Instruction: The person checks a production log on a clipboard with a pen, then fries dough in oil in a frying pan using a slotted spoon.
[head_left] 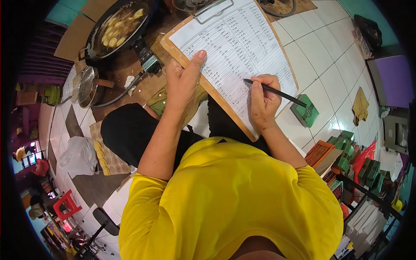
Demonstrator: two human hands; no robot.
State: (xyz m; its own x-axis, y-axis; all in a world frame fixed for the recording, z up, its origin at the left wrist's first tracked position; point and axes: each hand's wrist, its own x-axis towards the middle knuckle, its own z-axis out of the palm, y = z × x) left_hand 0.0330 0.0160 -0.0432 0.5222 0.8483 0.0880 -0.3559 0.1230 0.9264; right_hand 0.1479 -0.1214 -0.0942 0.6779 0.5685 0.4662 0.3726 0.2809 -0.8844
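A brown clipboard (225,105) lies tilted across my lap, bearing a lined sheet of paper (242,39) filled with handwritten columns under a metal clip (212,9). My left hand (184,80) grips the clipboard's left edge, thumb on top of the paper and fingers hidden beneath. In my right hand (265,97) is a black pen (281,93), pinched between thumb and fingers, its tip right at the writing in the middle of the sheet. The right hand rests over the lower right part of the page.
At the upper left, a wok (93,51) of bubbling oil holds several yellow pieces, beside a gas stove's hose (117,103). A strainer (88,86) stands near it. Green boxes (305,111) and an orange crate (320,152) are on the tiled floor at right; a plastic bag (79,156) sits left.
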